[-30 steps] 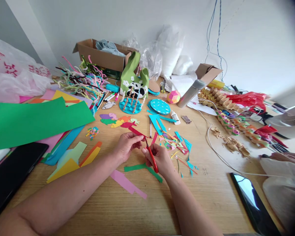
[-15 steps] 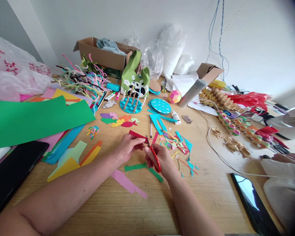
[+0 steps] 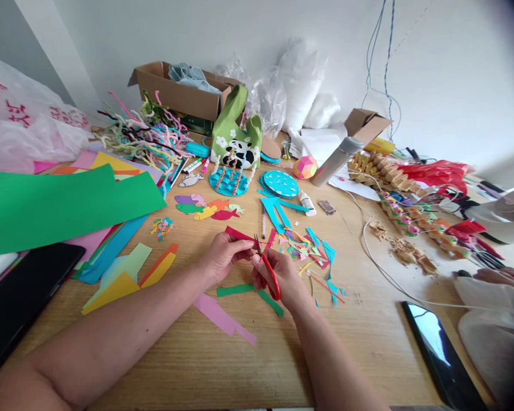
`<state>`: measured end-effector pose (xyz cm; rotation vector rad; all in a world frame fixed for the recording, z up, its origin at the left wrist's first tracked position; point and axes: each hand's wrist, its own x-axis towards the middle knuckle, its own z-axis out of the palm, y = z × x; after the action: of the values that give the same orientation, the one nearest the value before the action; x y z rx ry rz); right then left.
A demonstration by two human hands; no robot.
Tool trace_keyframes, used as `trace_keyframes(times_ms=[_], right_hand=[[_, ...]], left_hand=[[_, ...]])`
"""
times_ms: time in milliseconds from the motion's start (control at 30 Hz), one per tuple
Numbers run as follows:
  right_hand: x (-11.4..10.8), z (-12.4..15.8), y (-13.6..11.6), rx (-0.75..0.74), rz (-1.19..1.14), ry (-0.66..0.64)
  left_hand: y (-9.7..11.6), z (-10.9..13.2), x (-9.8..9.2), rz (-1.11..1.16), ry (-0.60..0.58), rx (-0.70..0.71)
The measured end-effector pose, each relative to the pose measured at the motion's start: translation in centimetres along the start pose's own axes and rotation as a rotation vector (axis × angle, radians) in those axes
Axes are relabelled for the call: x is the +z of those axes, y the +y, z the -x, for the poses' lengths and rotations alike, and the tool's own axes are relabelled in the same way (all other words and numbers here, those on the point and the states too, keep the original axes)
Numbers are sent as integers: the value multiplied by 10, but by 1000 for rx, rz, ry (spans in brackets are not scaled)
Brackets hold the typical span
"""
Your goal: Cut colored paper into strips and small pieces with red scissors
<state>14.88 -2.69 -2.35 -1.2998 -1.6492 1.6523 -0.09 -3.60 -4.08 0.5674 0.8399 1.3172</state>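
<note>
Near the middle of the table, my left hand (image 3: 227,254) pinches a strip of red paper (image 3: 239,233). My right hand (image 3: 278,275) is closed on red-handled scissors (image 3: 270,273), whose blades meet the paper by my left fingertips. Below the hands lie green paper strips (image 3: 235,290) and a pink strip (image 3: 218,315). Beyond them are colourful paper fish (image 3: 205,213), with a small pile of paper bits (image 3: 161,229) to their left. Paper scraps (image 3: 302,246) are scattered just right of my right hand.
Green sheets (image 3: 68,208) and a dark tablet (image 3: 25,302) lie at the left. A phone (image 3: 441,354) and white cable (image 3: 381,268) are at the right, near another person's hand (image 3: 505,278). A bottle (image 3: 338,161), glue (image 3: 308,203) and panda bag (image 3: 236,140) stand farther back.
Both hands stay in nearly the same place, with the red paper and scissors still held. The camera view has shifted very slightly.
</note>
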Motion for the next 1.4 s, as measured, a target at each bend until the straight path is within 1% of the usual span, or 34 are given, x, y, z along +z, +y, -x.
trace_keyframes(times_ms=[233, 433, 800, 1233, 1400], right_hand=[[0, 2, -4, 28, -17, 11], [0, 1, -1, 34, -15, 15], [-1, 1, 1, 21, -10, -2], [-2, 2, -1, 47, 15, -1], [-3, 1, 2, 28, 16, -7]], left_hand=[[-1, -1, -1, 4, -3, 3], [-4, -1, -3, -20, -45, 18], [-3, -1, -3, -23, -62, 16], [-2, -1, -3, 1, -46, -8], [-2, -1, -4, -11, -43, -14]])
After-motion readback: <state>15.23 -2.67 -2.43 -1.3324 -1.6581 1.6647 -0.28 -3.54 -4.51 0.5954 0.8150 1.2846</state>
